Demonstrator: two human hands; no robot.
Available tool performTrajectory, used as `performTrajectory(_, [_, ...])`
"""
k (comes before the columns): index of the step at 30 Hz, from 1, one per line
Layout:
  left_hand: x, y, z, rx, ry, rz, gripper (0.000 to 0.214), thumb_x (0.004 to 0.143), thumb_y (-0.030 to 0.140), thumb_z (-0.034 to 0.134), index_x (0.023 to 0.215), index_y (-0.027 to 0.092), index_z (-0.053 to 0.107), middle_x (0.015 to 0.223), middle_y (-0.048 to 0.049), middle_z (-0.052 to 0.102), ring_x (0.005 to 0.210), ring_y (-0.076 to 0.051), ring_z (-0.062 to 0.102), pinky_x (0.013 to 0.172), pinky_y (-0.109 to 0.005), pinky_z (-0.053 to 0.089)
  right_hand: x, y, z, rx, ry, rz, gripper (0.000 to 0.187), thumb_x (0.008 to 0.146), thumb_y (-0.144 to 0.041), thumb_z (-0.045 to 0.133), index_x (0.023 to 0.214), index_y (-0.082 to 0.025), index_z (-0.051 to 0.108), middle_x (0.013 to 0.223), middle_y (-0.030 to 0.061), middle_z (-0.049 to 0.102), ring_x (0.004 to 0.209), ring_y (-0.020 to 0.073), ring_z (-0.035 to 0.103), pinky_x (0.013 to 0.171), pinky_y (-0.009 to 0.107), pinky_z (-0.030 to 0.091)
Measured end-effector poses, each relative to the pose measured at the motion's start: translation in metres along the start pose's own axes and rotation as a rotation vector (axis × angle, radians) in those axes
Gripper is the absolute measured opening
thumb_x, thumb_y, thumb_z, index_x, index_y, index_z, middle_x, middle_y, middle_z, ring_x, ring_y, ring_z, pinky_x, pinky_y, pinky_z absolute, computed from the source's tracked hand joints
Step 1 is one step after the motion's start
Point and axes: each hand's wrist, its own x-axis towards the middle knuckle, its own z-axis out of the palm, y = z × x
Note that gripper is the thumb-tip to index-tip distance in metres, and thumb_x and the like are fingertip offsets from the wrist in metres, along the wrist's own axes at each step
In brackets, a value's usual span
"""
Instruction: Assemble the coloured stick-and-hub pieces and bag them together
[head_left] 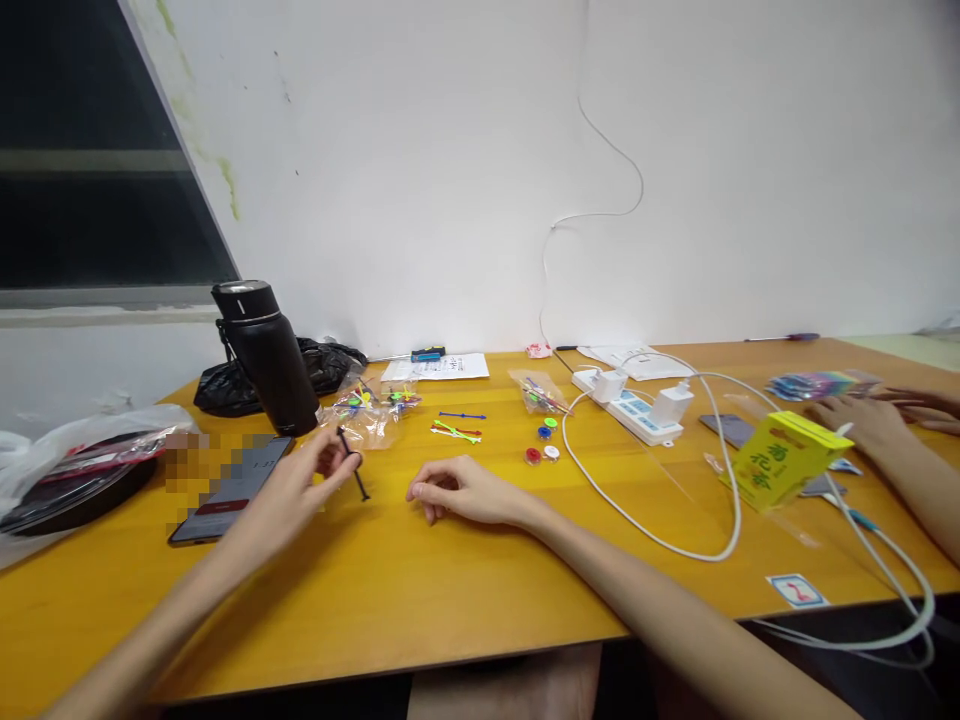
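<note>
My left hand (319, 470) is raised a little above the table, thumb and fingers closed on a thin black plastic arrow (363, 486), which hangs tilted. To its right, my right hand (465, 492) rests on the tabletop with loosely curled fingers and nothing visible in them. Beyond the hands lie several slim plastic arrows: a blue arrow (462, 415) and, below it, crossed red, green and white arrows (457, 432). Several small round pieces sit farther right, among them a red disc (532, 456) and a white disc (551, 453).
Left stand a black bottle (266, 360) and a phone (232, 495). Clear bags (367, 405) of coloured parts lie behind. On the right are a power strip (637, 412), looping white cable (739, 500), a yellow box (784, 460) and another person's hands (862, 425).
</note>
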Motion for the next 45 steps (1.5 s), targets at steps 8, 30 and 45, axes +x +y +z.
performTrajectory(8, [0.000,-0.081,-0.052,0.345,-0.215,-0.095,0.041,0.087,0.062,0.052,0.079,0.022,0.052,0.070,-0.0016,0.061,0.064,-0.019,0.053,0.061,-0.028,0.038,0.000,-0.002,0.000,-0.050,-0.007,0.002,0.040,0.095,-0.053,0.057,0.098,-0.015,0.070,0.076,0.0023,0.069,0.071,0.0129,0.062,0.071,0.023,0.047])
performTrajectory(30, [0.048,0.024,0.002,0.124,-0.240,0.148,0.023,0.095,0.040,0.046,0.094,0.022,0.060,0.085,-0.0026,0.067,0.074,-0.021,0.059,0.067,-0.029,0.040,-0.031,-0.005,-0.089,-0.997,0.265,0.191,0.013,0.078,-0.021,0.066,0.092,-0.018,0.067,0.099,0.0095,0.070,0.095,0.0231,0.061,0.083,0.031,0.044])
performTrajectory(45, [0.033,0.020,0.061,-0.192,-0.381,0.141,0.018,0.099,0.030,0.044,0.089,0.021,0.057,0.076,0.0016,0.056,0.068,-0.015,0.048,0.063,-0.026,0.035,-0.052,-0.010,-0.099,-0.850,0.164,0.398,0.033,0.069,-0.019,0.068,0.102,-0.022,0.065,0.104,0.0073,0.065,0.087,0.0197,0.061,0.071,0.027,0.045])
